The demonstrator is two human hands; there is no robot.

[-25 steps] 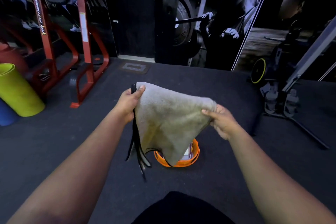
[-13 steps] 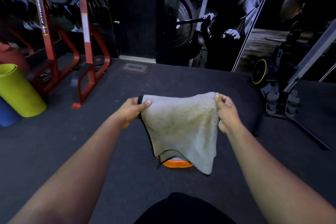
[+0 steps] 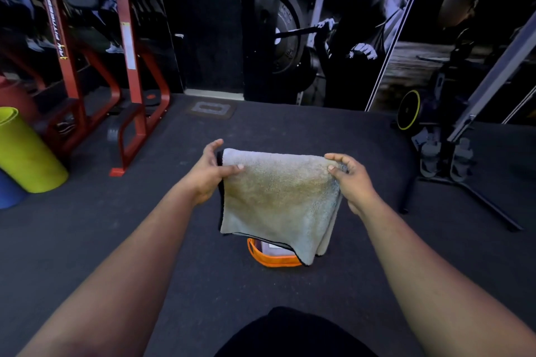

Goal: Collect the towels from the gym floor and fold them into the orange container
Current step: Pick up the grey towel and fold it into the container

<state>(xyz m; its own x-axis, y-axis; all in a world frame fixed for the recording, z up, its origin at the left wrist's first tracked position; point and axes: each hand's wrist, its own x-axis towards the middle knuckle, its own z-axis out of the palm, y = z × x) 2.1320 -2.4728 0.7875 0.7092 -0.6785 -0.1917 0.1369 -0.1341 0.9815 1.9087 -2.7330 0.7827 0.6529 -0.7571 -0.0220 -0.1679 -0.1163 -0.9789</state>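
A grey towel (image 3: 278, 200) with a dark edge hangs folded in front of me, above the floor. My left hand (image 3: 210, 171) pinches its top left corner with thumb and fingers. Its top right corner is pinched by my right hand (image 3: 349, 180). Below the towel the orange container (image 3: 269, 258) sits on the dark floor, mostly hidden by the hanging cloth; something pale lies inside it.
A red steel rack (image 3: 127, 72) stands at the left, with a yellow-green roll (image 3: 26, 151) and a blue one (image 3: 8, 194) beside it. A machine with a yellow-rimmed wheel (image 3: 409, 110) and floor legs stands at the right. Dark rubber floor (image 3: 116, 226) surrounds the container.
The towel went from a bunched triangle to a flat folded rectangle held by both top corners. Both hands spread apart along the top edge, and the cloth now hangs squarer over the container.
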